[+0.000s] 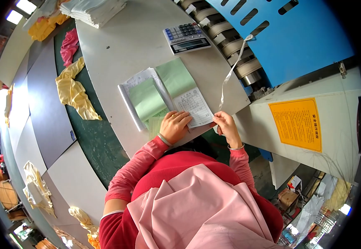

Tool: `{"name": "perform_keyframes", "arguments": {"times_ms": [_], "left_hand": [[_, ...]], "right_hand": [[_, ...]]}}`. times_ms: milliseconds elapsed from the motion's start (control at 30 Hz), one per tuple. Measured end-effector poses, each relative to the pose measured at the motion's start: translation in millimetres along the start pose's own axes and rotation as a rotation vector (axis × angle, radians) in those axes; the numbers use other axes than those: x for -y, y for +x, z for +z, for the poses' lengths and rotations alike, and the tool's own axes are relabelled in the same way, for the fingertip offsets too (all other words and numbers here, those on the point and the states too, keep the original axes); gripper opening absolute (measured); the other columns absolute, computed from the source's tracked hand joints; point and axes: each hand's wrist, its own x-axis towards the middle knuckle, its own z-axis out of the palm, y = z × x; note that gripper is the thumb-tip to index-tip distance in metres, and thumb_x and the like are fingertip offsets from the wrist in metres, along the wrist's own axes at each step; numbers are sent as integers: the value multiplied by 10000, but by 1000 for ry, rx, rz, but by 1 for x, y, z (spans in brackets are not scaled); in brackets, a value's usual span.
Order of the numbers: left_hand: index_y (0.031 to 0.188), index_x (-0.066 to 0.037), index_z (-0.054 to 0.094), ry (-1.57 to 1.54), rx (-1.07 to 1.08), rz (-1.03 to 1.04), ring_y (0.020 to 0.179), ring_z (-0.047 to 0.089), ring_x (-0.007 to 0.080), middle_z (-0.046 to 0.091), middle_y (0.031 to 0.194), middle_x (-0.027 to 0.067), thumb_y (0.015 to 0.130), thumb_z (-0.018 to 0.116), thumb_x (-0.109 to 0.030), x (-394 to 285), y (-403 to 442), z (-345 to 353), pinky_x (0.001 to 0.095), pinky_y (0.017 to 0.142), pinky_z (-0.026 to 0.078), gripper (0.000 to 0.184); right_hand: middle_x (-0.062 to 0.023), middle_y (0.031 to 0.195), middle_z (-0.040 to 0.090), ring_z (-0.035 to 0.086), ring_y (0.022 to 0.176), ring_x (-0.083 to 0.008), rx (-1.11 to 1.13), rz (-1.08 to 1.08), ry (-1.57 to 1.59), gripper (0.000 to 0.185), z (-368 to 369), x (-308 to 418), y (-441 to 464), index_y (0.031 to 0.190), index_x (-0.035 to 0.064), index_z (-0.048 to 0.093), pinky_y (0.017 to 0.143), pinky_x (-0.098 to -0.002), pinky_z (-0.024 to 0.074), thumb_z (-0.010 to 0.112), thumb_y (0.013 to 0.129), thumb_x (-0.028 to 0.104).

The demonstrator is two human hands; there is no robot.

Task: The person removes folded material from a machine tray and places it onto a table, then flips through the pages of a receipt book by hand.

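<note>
An open pad of forms lies at the table's near edge, with a green cover sheet (175,76) folded up and a white written form (193,106) below it. My left hand (175,126) rests on the pad's lower left part, its fingers together on the paper. At the form's lower right corner, my right hand (226,126) pinches the paper's edge between thumb and fingers. Left of the form is another green sheet (147,98) over white written papers (126,89) with a curled edge.
A calculator (186,38) sits near rollers (230,39) and a blue machine panel (292,37). A white strip (229,74) hangs from the panel. A paper stack (91,10) is at the table's far end. Yellow cloth (74,91) lies left, beyond the table edge.
</note>
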Motion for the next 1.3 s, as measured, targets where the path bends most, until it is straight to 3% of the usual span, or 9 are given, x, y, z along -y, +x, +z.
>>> {"name": "perform_keyframes", "arguments": {"times_ms": [233, 433, 633, 833, 933, 1133, 1233, 1300], "left_hand": [[1019, -82, 654, 48, 43, 30, 1055, 618, 237, 662, 1104, 81, 708, 617, -90, 1, -2, 1, 409, 960, 425, 313], [1157, -29, 600, 67, 64, -89, 1122, 565, 279, 606, 1193, 115, 727, 623, -94, 1, 4, -2, 407, 958, 423, 436], [1222, 7, 571, 43, 155, -226, 1124, 555, 304, 573, 1251, 138, 726, 737, -278, 6, 10, -7, 390, 959, 433, 596], [1172, 27, 608, 74, 375, -258, 1113, 563, 299, 575, 1261, 132, 708, 752, -331, 2, 28, -26, 381, 947, 452, 603], [1058, 19, 657, 41, 357, -289, 1060, 590, 302, 594, 1234, 125, 714, 734, -290, 4, 26, -22, 380, 934, 457, 469], [758, -75, 660, 172, 193, -48, 930, 645, 217, 648, 1080, 41, 720, 667, -159, 28, 14, -1, 353, 797, 484, 92], [734, -102, 652, 229, 58, 63, 919, 643, 187, 655, 1008, 12, 724, 658, -152, 32, 12, 5, 333, 757, 479, 51], [729, -95, 646, 190, 48, 24, 902, 642, 198, 659, 986, 25, 719, 656, -148, 34, 11, 7, 344, 740, 484, 54]], "right_hand": [[-14, 684, 589, 473, 417, -76, -6, -25, -63, 137, 2, 0, -1, 909, 0, 582, 393, -216, 341, 613, 894, 133], [-19, 710, 606, 567, 473, -92, 13, 54, 27, 193, 0, -5, 2, 1003, -6, 591, 424, -204, 365, 606, 897, 155], [-33, 753, 637, 568, 491, -87, 67, 50, 71, 242, -6, -13, 6, 1056, -30, 589, 428, -196, 365, 631, 886, 138], [-37, 767, 648, 542, 476, -81, 63, 46, 74, 255, -7, -18, 8, 1059, -35, 587, 424, -189, 354, 660, 868, 117], [-33, 755, 642, 539, 474, -80, 60, 45, 88, 264, -6, -19, 8, 1056, -34, 590, 419, -187, 348, 668, 864, 131], [-15, 710, 617, 540, 466, -79, 33, 45, 103, 272, -1, -14, 8, 1015, -11, 615, 412, -181, 333, 663, 881, 221], [-8, 692, 605, 543, 461, -84, 32, 41, 92, 330, -1, -13, 8, 999, 3, 626, 410, -185, 333, 618, 914, 322], [-7, 695, 601, 546, 459, -90, 9, 48, 109, 390, 0, -12, 6, 995, 11, 630, 409, -191, 335, 580, 931, 392]]}}
